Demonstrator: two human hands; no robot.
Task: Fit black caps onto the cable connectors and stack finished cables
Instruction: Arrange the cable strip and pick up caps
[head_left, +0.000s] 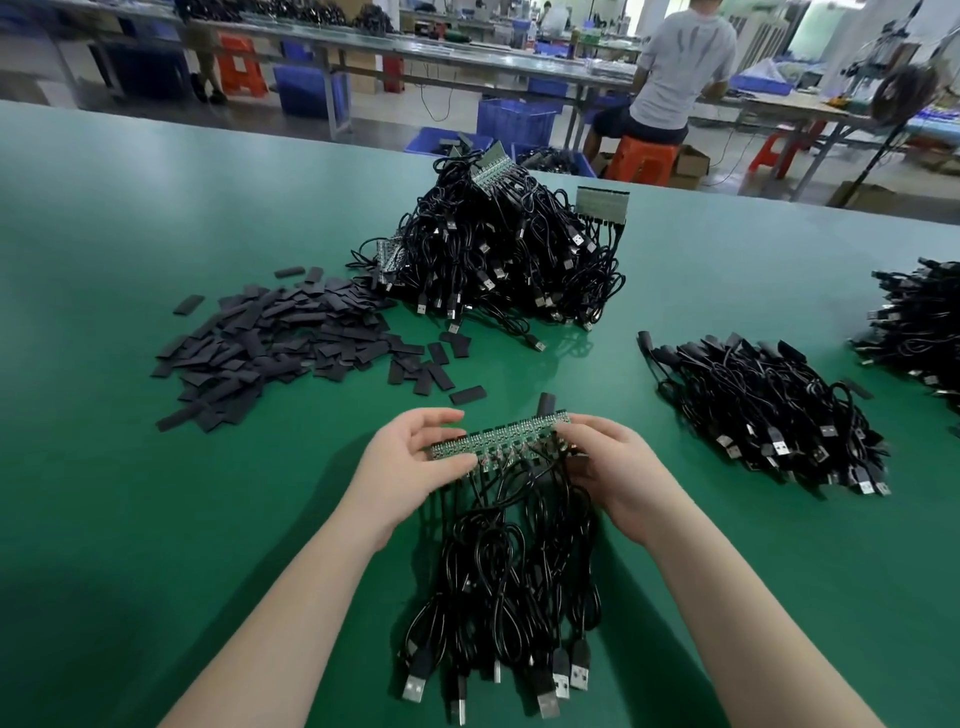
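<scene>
A wide green bench fills most of the view, and the green circuit strip held at its middle is the landmark here. Far to the left of the strip, and a little behind it, flat black caps lie in a loose heap on the bench. Just at the left end of the strip, the left hand pinches it between thumb and curled fingers. Under the strip a bundle of black cables hangs toward the viewer, with the USB plugs lying on the bench. Behind the strip, well apart, a tall pile of uncapped cables stands with more green strips in it. At the right end of the strip, the right hand grips it with bent fingers, and one black cap sits on the strip's far edge. To the right of the strip lies a stack of finished cables. Far behind the strip, beyond the bench, a person sits on an orange stool among blue crates and long work tables.
</scene>
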